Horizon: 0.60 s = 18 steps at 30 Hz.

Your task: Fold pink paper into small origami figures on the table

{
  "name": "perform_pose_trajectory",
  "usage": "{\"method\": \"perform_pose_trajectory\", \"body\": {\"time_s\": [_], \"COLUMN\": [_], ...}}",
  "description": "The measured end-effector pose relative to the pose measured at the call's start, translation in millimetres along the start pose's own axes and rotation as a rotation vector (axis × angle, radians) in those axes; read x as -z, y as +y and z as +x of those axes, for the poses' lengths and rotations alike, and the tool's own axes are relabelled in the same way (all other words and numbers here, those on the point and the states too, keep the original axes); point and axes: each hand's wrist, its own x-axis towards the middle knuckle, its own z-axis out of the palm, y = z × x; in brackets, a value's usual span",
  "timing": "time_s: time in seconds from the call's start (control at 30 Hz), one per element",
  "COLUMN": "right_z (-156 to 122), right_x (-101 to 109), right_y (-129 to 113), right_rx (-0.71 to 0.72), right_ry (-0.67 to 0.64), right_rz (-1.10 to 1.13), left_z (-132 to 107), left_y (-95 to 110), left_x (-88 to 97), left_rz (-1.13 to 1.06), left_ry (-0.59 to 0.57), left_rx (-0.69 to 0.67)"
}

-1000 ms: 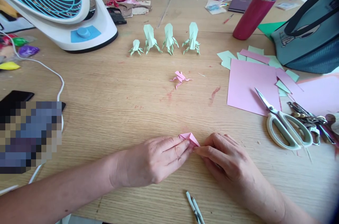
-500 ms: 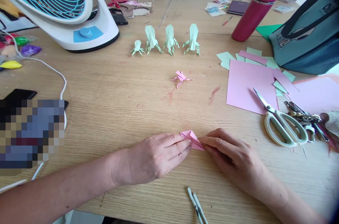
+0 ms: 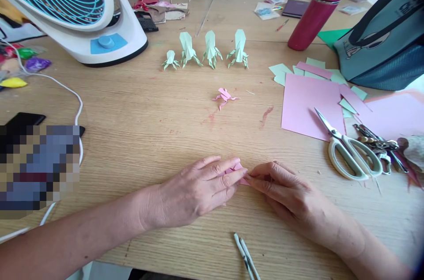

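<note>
A small folded piece of pink paper (image 3: 237,167) lies on the table in front of me, mostly covered by fingers. My left hand (image 3: 198,189) rests flat over it with the fingers stretched out and a little apart. From the other side, my right hand (image 3: 289,187) pinches the paper's right corner between thumb and fingertips. Farther back sits a small pink origami figure with thin legs (image 3: 224,96). Behind that, several pale green origami figures (image 3: 210,46) stand in a row.
On the right lie scissors (image 3: 356,156), a pink sheet (image 3: 308,103), paper scraps and keys (image 3: 380,144). A red flask (image 3: 314,19) and a bag (image 3: 384,46) stand behind them. A fan (image 3: 109,46) is at back left. Tweezer-like tool (image 3: 245,253) lies near the front edge.
My left fingers have spread and slid over more of the pink paper. My right hand has shifted slightly left, still pinching its corner. The whole view has moved a little.
</note>
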Motion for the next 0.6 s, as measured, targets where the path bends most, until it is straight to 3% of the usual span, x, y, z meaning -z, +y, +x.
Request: {"method": "perform_pose_trajectory", "body": {"time_s": [0.2,0.37,0.6], "right_z": [-4.5,-2.2,2.1], "right_x": [8.0,11.7,9.9], "right_y": [4.7,2.4,-6.7], "right_rx": [-0.044,0.096,0.154], "right_ry": [-0.046,-0.100,-0.124], "right_rz": [0.048,-0.119,-0.283], "left_z": [-3.6,-4.7,-4.9], "left_y": [-5.1,-6.4,-6.4], "left_x": [-6.0,-6.0,-4.1], "left_rz": [-0.053,-0.084,-0.082], "left_ry": [-0.076,-0.084,-0.100], "left_rx": [0.018,0.022,0.010]}}
